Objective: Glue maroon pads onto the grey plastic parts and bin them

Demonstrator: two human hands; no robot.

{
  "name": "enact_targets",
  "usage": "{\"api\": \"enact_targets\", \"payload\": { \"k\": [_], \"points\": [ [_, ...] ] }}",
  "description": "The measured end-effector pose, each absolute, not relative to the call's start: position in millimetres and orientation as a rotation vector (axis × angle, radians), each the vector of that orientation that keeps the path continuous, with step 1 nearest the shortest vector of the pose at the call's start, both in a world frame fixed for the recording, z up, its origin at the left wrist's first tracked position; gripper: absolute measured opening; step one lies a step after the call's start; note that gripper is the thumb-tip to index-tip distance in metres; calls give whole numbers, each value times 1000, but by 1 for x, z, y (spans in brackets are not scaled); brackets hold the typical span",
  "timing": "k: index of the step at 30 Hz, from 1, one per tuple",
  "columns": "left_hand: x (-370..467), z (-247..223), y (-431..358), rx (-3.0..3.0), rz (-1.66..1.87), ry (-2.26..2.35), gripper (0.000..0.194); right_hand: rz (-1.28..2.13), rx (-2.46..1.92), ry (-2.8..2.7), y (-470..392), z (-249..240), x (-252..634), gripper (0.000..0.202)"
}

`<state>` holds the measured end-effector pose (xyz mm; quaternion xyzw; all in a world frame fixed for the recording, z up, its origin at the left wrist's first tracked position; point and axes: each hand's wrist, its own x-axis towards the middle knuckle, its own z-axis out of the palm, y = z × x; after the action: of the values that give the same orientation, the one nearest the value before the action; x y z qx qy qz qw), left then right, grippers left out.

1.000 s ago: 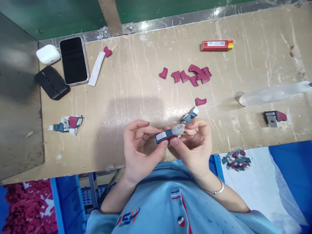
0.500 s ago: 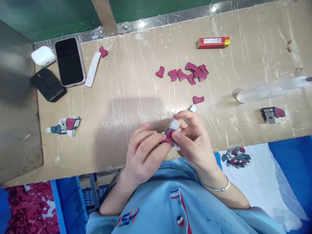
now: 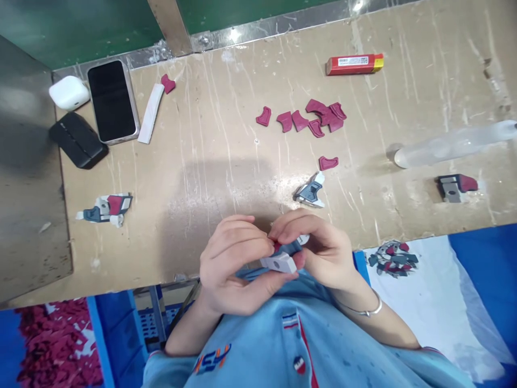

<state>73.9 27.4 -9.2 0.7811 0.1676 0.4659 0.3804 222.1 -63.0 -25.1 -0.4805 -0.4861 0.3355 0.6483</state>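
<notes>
Hands [image 3: 238, 264] [image 3: 323, 253] both pinching closed on grey-maroon plastic assembly [image 3: 283, 258] | grip hanging past tabletop [image 3: 202, 178] edge | risk: piece slipping, dropping below.

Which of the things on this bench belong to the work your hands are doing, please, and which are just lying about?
Part of the work: small plastic assembly held by left hand and right hand; loose maroon pieces; finished assemblies.

Lying about: phone; white earbud case; black case; red tube.
</notes>
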Motion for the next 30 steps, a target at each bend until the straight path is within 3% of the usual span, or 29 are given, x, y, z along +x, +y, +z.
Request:
{"api": "enact_targets", "payload": {
  "k": [9, 23, 30],
  "points": [
    [70, -12, 27, 1681, 970, 380, 38, 570, -1188, -1215, -68, -21, 220, 7],
    [76, -13, 32, 1701, 943, 268, 32, 555, -1175, -1254, -69, -20, 221, 19],
    [76, -13, 33, 1697, 970, 253, 32, 550, -1155, -1306, -67, -19, 223, 13]
  ]
}}
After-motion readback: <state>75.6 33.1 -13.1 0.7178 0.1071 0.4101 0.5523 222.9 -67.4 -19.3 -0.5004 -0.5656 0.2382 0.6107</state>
